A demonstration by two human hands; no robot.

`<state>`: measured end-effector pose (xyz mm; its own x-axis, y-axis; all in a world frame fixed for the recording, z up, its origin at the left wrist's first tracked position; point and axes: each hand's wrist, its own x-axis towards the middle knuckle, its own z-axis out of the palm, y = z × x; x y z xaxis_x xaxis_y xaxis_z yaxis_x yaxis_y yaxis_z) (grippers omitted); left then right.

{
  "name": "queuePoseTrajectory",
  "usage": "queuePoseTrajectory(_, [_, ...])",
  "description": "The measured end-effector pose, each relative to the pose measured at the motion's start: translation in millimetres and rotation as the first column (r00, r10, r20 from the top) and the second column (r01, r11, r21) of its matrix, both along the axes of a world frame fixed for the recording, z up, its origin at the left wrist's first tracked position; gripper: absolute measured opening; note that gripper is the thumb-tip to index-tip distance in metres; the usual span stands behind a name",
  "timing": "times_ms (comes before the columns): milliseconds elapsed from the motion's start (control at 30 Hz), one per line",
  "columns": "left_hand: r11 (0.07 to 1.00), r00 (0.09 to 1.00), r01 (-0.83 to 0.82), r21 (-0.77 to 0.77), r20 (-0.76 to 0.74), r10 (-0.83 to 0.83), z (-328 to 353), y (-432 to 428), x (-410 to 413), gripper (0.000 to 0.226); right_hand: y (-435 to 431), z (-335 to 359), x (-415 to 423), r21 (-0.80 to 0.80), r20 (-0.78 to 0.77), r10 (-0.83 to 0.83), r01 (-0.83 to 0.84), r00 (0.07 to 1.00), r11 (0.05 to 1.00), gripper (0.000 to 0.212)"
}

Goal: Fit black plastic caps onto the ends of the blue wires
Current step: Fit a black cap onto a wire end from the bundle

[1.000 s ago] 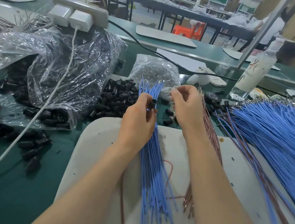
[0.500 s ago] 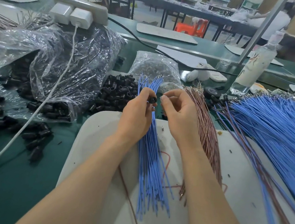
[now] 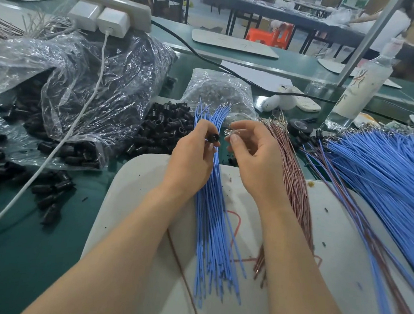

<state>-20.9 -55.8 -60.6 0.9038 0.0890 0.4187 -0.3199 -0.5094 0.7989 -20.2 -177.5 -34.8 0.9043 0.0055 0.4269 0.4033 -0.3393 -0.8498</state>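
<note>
— What is the left hand (image 3: 191, 153) doing?
— Pinching a black cap (image 3: 214, 138) at its fingertips, over the blue wires (image 3: 211, 207) lying on the near white board (image 3: 129, 175)
— And the right hand (image 3: 253, 156)?
— Curling, pinching a small clear piece (image 3: 232, 134); print on the far-right bottle (image 3: 359, 87) is blurring beyond reading

Factory assembly hall: long green workbenches (image 3: 297, 62), bulk blue wires (image 3: 387, 177).

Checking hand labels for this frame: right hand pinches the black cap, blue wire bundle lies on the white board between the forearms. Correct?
Wrong hand. The head view shows the black cap pinched in the fingers of the left hand. The right hand pinches a small pale piece, too blurred to name. The blue wire bundle does lie on the white board between the forearms.
</note>
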Motion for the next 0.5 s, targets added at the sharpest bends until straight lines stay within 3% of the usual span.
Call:
queuePoseTrajectory(267, [0.999, 1.0, -0.031, -0.007, 0.0, 0.031, -0.4, -0.3, 1.0, 0.03, 2.0, 4.2, -3.4, -0.068, 0.04, 0.016, -0.014, 0.999, 0.998, 0.011])
queuePoseTrajectory(500, [0.999, 0.999, -0.038, 0.014, -0.031, 0.038, -0.5, -0.7, 1.5, 0.028, 3.8, 2.2, -5.3, -0.235, 0.166, -0.068, 0.107, 0.984, 0.966, 0.012])
